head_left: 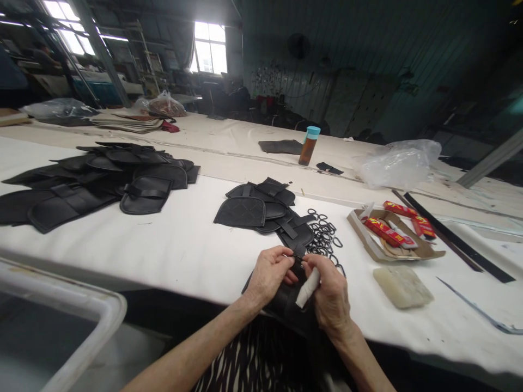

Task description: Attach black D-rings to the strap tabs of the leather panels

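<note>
At the table's front edge, my left hand (269,276) pinches the narrow strap of a black leather piece (285,298), thumb against forefinger. My right hand (334,294) is closed at the same strap from the other side; one of its fingers has a white wrap (308,288). Between the fingertips is a small dark ring-like edge, mostly hidden. Just beyond my hands lies a loose heap of black D-rings (322,238). Beside it is a small pile of black leather pieces with straps (241,211), one with quilted stitching.
A larger pile of black leather pieces (147,194) lies left. On the right are a cardboard tray (382,253) with red packets, a pale block (402,287) and a thin pointed tool (474,306). A bottle (308,148) stands farther back. A white bin (116,307) sits front left.
</note>
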`<act>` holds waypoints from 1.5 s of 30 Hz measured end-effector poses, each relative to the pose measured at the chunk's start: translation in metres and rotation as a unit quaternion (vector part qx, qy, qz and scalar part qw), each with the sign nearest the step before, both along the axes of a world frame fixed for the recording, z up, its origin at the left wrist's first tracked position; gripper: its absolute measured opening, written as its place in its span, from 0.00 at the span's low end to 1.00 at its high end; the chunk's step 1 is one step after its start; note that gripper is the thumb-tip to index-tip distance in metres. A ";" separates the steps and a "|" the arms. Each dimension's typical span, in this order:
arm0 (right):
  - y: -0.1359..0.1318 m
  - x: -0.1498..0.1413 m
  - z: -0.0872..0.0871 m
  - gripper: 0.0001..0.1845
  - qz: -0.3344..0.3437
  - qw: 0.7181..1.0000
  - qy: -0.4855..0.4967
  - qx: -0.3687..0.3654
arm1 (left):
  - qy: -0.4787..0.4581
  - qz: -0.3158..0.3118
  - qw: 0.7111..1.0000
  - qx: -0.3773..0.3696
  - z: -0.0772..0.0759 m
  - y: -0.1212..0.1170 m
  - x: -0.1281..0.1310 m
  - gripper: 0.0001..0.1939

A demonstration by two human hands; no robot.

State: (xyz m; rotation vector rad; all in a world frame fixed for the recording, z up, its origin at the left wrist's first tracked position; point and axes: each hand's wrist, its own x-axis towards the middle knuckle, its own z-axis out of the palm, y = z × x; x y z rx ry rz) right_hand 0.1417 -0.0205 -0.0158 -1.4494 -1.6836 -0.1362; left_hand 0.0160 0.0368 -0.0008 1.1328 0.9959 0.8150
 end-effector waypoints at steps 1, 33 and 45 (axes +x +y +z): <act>-0.001 -0.001 0.001 0.05 -0.015 0.999 0.029 -0.019 | 0.002 0.008 1.000 0.006 0.000 -0.001 0.000 0.08; -0.036 -0.030 0.031 0.12 0.230 0.971 0.038 -0.046 | -0.107 -0.031 0.924 -0.365 0.020 -0.030 -0.033 0.10; -0.051 -0.036 0.016 0.07 0.115 0.965 0.200 -0.122 | -0.145 0.014 0.970 -0.193 0.013 -0.052 -0.029 0.11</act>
